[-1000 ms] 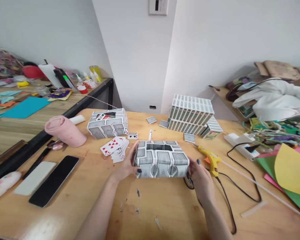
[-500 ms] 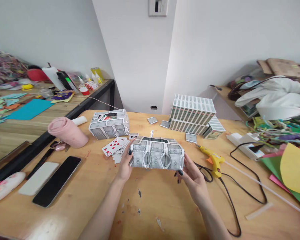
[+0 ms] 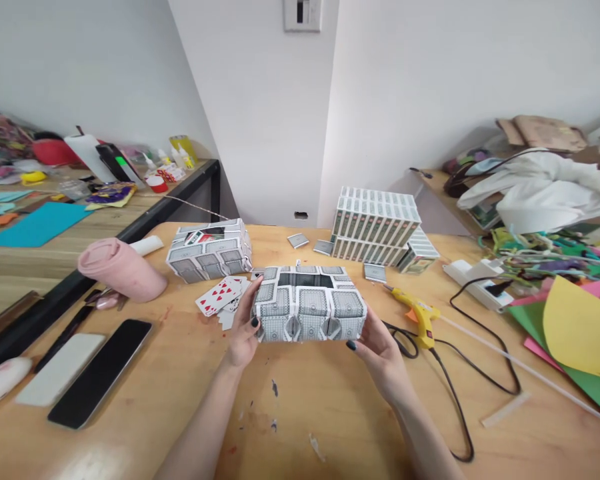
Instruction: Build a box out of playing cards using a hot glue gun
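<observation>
Between my two hands is a box made of folded playing cards (image 3: 314, 305), with grey patterned backs outward and a dark rectangular opening in its top. My left hand (image 3: 243, 333) grips its left end, thumb on the near side. At the right end my right hand (image 3: 383, 350) is closed on it, thumb at the lower near corner. A second playing-card box (image 3: 210, 250) stands behind to the left, with a red and green card pack showing in its opening. Loose playing cards (image 3: 221, 297) lie face up beside my left hand.
Stacked card packs (image 3: 375, 227) stand at the back. On the right lie a yellow glue gun (image 3: 420, 317) with its cord, a power strip (image 3: 477, 283) and coloured sheets (image 3: 583, 327). A pink tumbler (image 3: 123, 268) and a black phone (image 3: 100, 373) are on the left.
The held box has tipped toward me, so its top and dark opening show more. Both hands still hold its ends. The whole view has shifted slightly.
</observation>
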A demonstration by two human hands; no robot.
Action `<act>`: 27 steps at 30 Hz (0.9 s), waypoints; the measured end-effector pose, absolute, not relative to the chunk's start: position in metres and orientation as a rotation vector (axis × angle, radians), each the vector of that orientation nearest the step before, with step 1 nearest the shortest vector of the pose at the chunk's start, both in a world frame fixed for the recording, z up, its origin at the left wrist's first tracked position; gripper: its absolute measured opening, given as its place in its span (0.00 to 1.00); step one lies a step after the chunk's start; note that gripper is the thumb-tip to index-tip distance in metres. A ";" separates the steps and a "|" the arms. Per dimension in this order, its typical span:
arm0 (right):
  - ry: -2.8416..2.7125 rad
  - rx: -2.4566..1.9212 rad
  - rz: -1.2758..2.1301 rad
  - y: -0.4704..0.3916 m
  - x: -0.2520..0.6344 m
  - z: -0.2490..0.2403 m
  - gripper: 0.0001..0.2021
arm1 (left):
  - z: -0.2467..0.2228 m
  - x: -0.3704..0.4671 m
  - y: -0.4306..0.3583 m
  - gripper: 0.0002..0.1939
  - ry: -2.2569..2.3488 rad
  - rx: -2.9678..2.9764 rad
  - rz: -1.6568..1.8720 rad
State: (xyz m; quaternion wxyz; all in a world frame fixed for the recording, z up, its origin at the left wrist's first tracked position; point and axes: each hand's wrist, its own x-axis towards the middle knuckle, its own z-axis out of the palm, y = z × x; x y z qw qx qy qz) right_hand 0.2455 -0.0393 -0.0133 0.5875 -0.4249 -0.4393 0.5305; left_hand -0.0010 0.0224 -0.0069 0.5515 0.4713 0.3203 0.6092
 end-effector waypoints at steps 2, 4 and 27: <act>-1.024 -0.993 1.226 -0.038 0.247 -0.014 0.34 | -0.007 -0.001 0.023 0.35 0.754 1.145 1.443; -1.018 -1.003 1.217 -0.037 0.247 -0.016 0.34 | -0.007 -0.001 0.024 0.35 0.774 1.180 1.439; -1.033 -1.114 1.116 -0.036 0.243 -0.016 0.28 | -0.005 -0.002 0.021 0.33 0.810 1.245 1.327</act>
